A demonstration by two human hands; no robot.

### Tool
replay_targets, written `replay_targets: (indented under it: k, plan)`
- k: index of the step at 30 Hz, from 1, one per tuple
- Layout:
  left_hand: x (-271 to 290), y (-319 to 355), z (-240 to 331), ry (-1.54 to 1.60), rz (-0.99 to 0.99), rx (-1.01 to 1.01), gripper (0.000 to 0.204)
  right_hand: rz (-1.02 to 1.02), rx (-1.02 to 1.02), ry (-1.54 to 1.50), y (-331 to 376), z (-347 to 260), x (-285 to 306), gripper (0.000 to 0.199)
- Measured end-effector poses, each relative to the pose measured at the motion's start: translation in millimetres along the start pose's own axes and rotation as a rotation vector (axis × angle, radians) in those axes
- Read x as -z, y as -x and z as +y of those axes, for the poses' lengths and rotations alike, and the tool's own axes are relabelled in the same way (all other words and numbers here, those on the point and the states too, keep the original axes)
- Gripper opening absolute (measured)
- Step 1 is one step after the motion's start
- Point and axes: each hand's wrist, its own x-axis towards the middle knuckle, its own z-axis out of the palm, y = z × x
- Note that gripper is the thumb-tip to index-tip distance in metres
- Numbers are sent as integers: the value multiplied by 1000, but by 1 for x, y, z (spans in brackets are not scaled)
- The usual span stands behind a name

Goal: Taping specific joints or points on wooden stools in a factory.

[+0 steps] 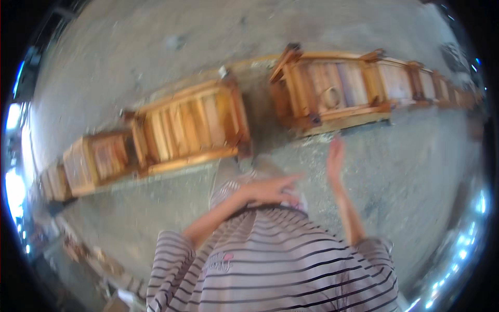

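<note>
My left hand (273, 190) hangs in front of my waist, close to my trousers, with its fingers spread and nothing in them. Out to the right, my right hand (335, 158) reaches forward over the floor; its fingers look stretched out and hold nothing that I can see, though motion blurs them. Beyond it stands a slatted wooden box (306, 115) with posts at its corners. A pale round ring-like thing (331, 97) shows on its boards. Ahead to the left is a similar slatted wooden box (187, 154), apart from both hands.
The boxes belong to a long row across the floor, with a gap (264, 117) between the two nearest. Smaller-looking boxes (86, 166) continue at the left, and more (397, 80) run off to the right. Cluttered boards and cartons (104, 265) lie at lower left.
</note>
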Motion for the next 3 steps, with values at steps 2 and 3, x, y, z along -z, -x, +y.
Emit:
replay_targets:
  k: [2,3]
  plan:
    - [-8,-28,13,-93,-210,-43,85,-369,-134,335,144,142,23,50]
    - [0,-24,6,-83,-289,47,86,-318,-135,314,215,105,18,50]
